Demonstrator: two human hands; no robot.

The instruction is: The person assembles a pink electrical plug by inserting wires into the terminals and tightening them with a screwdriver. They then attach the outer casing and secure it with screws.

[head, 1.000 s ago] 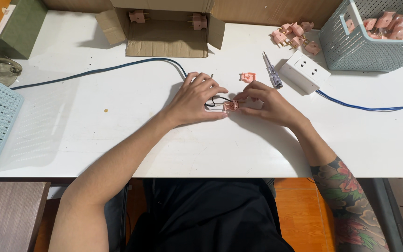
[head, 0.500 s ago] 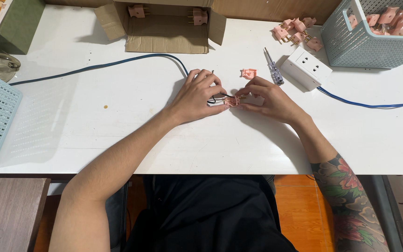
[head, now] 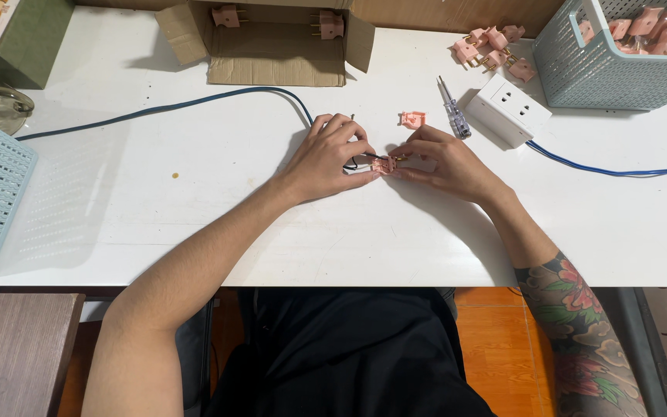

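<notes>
Left hand and right hand fingertips pinching small pink plastic plug with dark thin cable, mid white table. Just beyond: loose pink plug piece, clear-handled screwdriver, white socket block. Far edge: open cardboard box. Far right corner: teal plastic basket
</notes>
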